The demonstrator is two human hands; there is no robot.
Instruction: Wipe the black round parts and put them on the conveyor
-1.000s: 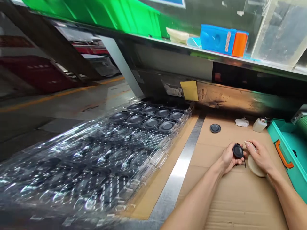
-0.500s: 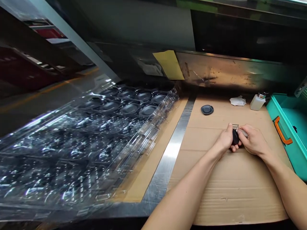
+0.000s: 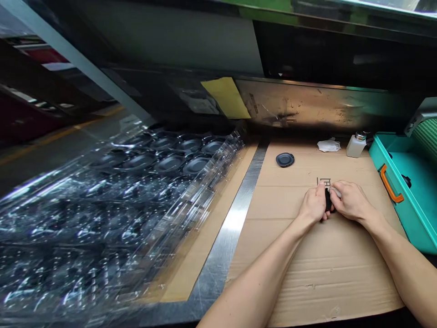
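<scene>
My left hand (image 3: 313, 204) is closed around a small black plastic part (image 3: 328, 200), held a little above the cardboard with the thumb on top. Much of the part is hidden by the fingers. My right hand (image 3: 351, 199) is closed against its right side, pinching a small pale thing (image 3: 336, 192) whose kind I cannot make out. The two hands meet over the cardboard sheet (image 3: 307, 259). Beyond them to the left lies a round, shallow black plastic piece (image 3: 285, 159) with a small tab.
Clear plastic trays (image 3: 112, 214) with several round black pieces fill the left side. At the back right stand a crumpled white wipe (image 3: 328, 145) and a pump bottle (image 3: 356, 145). A teal bin (image 3: 414, 218) with an orange handle (image 3: 391, 184) borders the right; black pieces lie inside.
The view has swung slightly right, so things sit further left. The black part in my left hand has turned and shows more edge-on. Both hands keep their grip.
</scene>
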